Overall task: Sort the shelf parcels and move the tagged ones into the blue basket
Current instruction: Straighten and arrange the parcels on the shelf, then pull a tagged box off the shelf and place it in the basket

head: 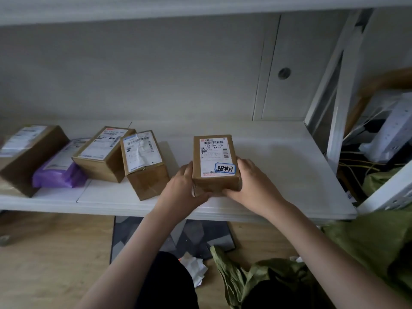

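Tagged box (215,162) clasped at 9 and 3 o'clock by left hand (182,186) and right hand (249,181); long axis toward 12; basket unseen.

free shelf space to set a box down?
Bare shelf to the right of the tagged box, up to the white frame post; also behind it to the wall. Left is crowded: brown boxes and purple bag, with narrow gaps.
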